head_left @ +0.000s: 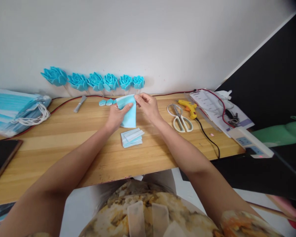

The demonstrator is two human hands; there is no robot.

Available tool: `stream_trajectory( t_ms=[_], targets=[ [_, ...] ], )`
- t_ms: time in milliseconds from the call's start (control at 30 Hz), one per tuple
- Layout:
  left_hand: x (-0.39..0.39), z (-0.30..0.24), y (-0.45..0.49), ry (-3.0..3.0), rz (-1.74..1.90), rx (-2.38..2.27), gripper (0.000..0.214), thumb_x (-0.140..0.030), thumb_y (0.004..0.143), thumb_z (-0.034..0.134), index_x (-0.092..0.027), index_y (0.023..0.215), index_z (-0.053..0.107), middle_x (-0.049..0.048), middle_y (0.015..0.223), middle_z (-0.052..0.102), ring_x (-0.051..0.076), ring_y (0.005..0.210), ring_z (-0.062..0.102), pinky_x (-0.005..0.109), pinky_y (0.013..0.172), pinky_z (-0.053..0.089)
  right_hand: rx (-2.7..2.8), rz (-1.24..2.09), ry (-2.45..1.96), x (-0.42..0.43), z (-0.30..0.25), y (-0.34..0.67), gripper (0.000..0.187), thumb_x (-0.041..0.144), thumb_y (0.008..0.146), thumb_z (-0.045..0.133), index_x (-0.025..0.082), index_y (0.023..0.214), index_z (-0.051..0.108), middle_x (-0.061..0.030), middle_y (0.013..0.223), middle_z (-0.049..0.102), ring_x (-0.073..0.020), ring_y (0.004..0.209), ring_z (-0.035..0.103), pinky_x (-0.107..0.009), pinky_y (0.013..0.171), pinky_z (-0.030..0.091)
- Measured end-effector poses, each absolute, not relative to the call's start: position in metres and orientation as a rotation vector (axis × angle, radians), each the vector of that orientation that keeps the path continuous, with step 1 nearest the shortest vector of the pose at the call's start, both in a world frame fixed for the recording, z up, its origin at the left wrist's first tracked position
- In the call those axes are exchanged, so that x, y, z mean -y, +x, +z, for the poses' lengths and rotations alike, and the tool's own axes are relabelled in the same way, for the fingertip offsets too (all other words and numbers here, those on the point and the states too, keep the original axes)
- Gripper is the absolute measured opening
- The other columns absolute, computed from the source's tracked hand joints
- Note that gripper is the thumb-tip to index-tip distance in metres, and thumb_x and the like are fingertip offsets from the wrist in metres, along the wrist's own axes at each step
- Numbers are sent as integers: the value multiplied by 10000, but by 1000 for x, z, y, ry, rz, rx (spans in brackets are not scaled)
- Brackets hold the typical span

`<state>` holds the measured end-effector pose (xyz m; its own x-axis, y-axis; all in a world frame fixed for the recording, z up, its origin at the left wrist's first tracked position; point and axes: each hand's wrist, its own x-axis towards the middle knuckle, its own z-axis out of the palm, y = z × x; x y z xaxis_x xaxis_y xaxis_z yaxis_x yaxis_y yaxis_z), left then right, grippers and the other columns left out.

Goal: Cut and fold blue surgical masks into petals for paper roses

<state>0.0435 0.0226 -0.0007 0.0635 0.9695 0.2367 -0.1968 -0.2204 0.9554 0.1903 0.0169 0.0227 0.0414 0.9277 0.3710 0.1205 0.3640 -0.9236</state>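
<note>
My left hand (117, 115) grips a light blue piece of face mask fabric (128, 117), its thumb lying across the front. At the upper right corner of that piece, the thumb and fingers of my right hand (148, 105) pinch the edge. The fabric stands raised above the table, facing me. Just below it lies a small stack of cut blue and white mask pieces (132, 137). Several small folded blue petals (106, 102) sit in a row behind my left hand. White-handled scissors (179, 120) rest to the right of my right hand.
Several blue fabric flowers (96, 81) lean along the wall. Face masks (12, 108) in plastic and a phone (2, 158) lie left. A yellow glue gun (189, 108), papers (217, 110), keys (233, 118) and a power strip (251, 143) are right. A grey bundle (80, 104) lies behind.
</note>
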Motion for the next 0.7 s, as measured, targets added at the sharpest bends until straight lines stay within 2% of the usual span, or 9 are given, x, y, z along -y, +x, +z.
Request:
stream_trajectory(
  t_ms=[133,267,400,533,700],
  targets=[
    [-22,-2,44,1328,1362,-864,394,-478,646,858,-152,783,685,27,746,687,136,635,599,243,574,517,1433,834,-1034,-16,23,191,392,554,799,676,183,712,582,42,667,483,-99,652,424,-248,636,369],
    [-22,-2,44,1374,1276,-852,401,-508,660,843,-156,738,668,7,652,636,123,555,548,233,484,472,1366,763,-1033,-16,23,192,450,562,834,660,189,628,518,50,608,415,-88,602,381,-250,597,333],
    [-26,-2,41,1341,1331,-883,418,-498,643,851,-143,795,692,16,718,662,131,621,582,235,550,507,1252,788,-1046,-18,23,193,507,667,854,589,188,690,586,23,635,511,-93,607,456,-244,610,380],
    [-33,-4,38,1219,1418,-939,420,-503,635,848,-135,724,665,19,688,645,124,597,570,237,540,504,1385,871,-1095,-17,16,188,611,750,859,495,184,667,617,3,611,544,-105,600,507,-249,605,407],
    [-38,-7,38,1169,1477,-919,380,-462,642,854,-147,702,651,10,672,633,120,581,576,236,542,506,1531,833,-1082,-16,8,186,549,693,819,613,184,619,563,22,616,535,-101,610,497,-246,616,397]
  ],
)
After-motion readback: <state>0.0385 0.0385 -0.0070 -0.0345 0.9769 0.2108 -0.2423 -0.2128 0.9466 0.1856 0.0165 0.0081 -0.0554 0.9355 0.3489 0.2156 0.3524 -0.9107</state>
